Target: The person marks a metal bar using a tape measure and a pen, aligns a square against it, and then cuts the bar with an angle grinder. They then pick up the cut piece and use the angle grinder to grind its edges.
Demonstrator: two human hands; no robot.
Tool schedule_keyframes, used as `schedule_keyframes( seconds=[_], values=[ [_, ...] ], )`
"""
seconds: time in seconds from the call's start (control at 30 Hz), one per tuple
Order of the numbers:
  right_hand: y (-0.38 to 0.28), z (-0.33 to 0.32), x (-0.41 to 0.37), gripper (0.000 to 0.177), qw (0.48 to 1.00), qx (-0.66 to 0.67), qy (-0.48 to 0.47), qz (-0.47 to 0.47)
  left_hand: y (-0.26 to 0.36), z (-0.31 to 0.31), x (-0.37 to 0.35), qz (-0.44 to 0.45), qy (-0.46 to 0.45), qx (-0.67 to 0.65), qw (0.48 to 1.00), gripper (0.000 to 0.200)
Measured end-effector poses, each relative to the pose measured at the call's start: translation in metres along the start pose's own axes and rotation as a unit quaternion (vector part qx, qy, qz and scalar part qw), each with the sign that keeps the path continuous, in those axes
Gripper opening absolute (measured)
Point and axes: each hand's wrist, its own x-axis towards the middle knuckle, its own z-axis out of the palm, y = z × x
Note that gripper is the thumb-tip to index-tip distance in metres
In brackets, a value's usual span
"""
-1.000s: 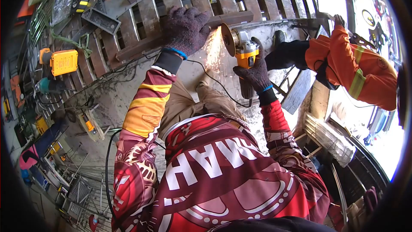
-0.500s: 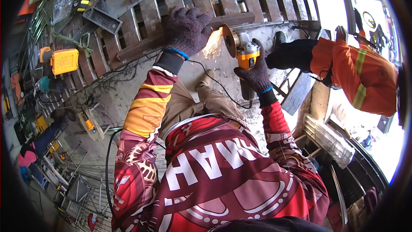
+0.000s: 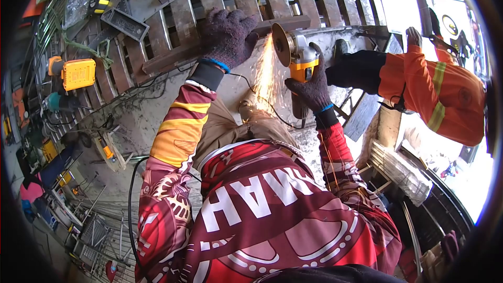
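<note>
My left hand (image 3: 226,37), in a dark knitted glove, is closed over a long brown metal bar (image 3: 170,60) lying along the near edge of a slatted metal bench (image 3: 183,18). My right hand (image 3: 313,90), gloved alike, grips a yellow angle grinder (image 3: 303,68) by its body. Its cutting disc (image 3: 281,45) meets the bar to the right of my left hand. Bright sparks (image 3: 266,73) spray down from the contact toward my trousers. How my left fingertips sit around the bar is partly hidden.
A co-worker in an orange jacket (image 3: 456,94) stands close on the right. A yellow battery tool (image 3: 78,75) and a rectangular metal piece (image 3: 126,23) are on the bench at left. A black cord (image 3: 262,97) hangs between my arms.
The spark stream has grown longer and brighter, now reaching my trousers. The grinder has shifted very slightly, while my left hand keeps its place. The co-worker's arm has moved a little.
</note>
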Motion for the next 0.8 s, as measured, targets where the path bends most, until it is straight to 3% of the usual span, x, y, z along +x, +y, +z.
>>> schedule_keyframes(
  seconds=[0.4, 0.8],
  values=[
    [-0.001, 0.001, -0.002, 0.121, 0.998, 0.053, -0.016, 0.021, 0.0, -0.001, 0.0, -0.003, -0.001, 0.001, 1.0, 0.038],
    [0.004, 0.002, -0.002, 0.118, 1.0, -0.017, 0.0, -0.004, 0.001, -0.002, 0.001, -0.006, 0.005, 0.003, 1.0, 0.034]
  ],
)
